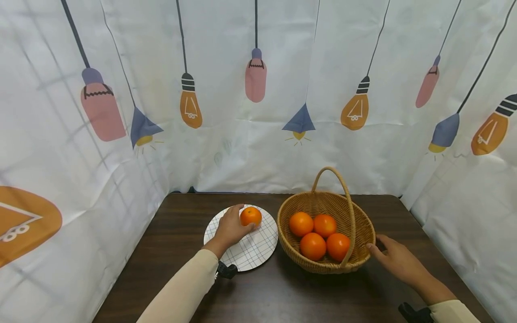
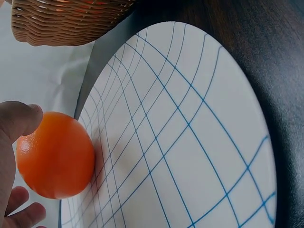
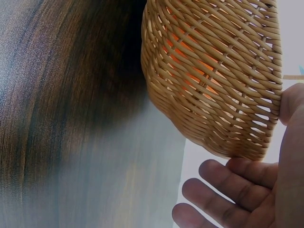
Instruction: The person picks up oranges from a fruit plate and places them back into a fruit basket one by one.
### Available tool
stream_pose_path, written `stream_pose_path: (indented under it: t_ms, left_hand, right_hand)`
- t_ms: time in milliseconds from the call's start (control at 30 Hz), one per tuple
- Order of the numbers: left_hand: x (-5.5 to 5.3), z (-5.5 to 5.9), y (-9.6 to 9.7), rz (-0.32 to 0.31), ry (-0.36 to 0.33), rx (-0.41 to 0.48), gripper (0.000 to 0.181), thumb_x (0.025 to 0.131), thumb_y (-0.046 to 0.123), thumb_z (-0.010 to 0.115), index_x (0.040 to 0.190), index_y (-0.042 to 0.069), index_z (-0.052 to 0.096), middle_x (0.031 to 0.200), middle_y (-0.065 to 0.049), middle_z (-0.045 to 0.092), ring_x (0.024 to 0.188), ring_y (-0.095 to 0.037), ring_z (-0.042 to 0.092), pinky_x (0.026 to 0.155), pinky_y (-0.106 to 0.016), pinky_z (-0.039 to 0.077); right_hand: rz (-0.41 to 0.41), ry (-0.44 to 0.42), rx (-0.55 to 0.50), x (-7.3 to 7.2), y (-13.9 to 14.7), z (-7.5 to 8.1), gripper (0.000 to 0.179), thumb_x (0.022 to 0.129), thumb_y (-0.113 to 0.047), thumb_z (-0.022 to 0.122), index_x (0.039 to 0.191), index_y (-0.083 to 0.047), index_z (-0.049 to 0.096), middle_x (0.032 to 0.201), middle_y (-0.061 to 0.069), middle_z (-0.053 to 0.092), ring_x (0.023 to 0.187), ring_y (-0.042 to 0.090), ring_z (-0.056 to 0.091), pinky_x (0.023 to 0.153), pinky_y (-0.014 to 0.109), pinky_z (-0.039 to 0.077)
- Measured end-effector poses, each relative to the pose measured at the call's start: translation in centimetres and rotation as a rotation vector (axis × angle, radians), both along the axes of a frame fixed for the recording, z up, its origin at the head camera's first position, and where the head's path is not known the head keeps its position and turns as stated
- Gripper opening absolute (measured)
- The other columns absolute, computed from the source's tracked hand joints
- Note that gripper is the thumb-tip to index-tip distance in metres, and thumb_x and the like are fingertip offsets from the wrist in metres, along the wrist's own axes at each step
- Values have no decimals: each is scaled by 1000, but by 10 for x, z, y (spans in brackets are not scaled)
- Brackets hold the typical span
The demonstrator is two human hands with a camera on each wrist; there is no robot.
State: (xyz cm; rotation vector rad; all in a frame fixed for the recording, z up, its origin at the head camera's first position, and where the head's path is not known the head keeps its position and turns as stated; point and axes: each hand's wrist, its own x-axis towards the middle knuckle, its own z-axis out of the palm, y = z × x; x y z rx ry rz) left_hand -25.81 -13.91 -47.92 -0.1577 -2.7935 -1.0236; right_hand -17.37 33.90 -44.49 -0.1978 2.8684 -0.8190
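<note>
My left hand (image 1: 233,228) grips an orange (image 1: 251,216) at the far part of a round white plate (image 1: 258,249) with blue crossing lines. In the left wrist view the thumb lies on the orange (image 2: 57,156), with fingertips below it. Whether the orange touches the plate cannot be told. To the right stands a wicker basket (image 1: 286,244) with a tall arched handle, holding several oranges (image 1: 313,246). My right hand (image 1: 400,260) holds the basket's right edge. The right wrist view has its thumb at the rim and the index finger against the wicker (image 3: 223,85); the other fingers stay apart from it.
Both things stand on a dark wooden table (image 1: 258,296). A white curtain (image 1: 242,148) printed with hanging lamps and bulbs encloses the table's back and sides. The basket's left side stands close beside the plate's right edge.
</note>
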Motion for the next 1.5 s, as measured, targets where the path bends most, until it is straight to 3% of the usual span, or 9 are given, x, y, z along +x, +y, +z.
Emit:
stream_pose_path:
  t_ms: [300,1167,1333,1500]
  left_hand:
    - [-8,-7,3,-23,-26,-36,82,84,35,84,149,1,47,146,-19,53,128,-38,53,110,-58,36]
    - [-6,-10,4,-9,-56,-26,76,80,31,86,142,2,52,129,-17,62,110,-34,62,97,-49,51]
    - [-3,-5,5,-28,-40,-35,77,79,32,86,141,3,53,129,-15,63,109,-31,62,95,-46,52]
    - [0,7,7,-57,2,-21,76,79,31,86,140,2,53,129,-15,63,108,-31,63,92,-47,53]
  right_hand:
    - [-3,5,-5,0,0,0,74,106,-50,49,146,11,41,128,29,62,98,32,69,77,53,57]
    - [-3,9,-11,2,-1,-1,74,106,-51,49,147,11,41,128,28,62,98,32,69,77,53,57]
    - [-8,10,-8,2,-1,-3,75,106,-52,48,147,11,40,130,30,61,98,33,69,77,53,57]
    - [-2,20,-7,2,0,-3,76,106,-53,48,146,11,41,131,31,59,99,33,68,78,54,57]
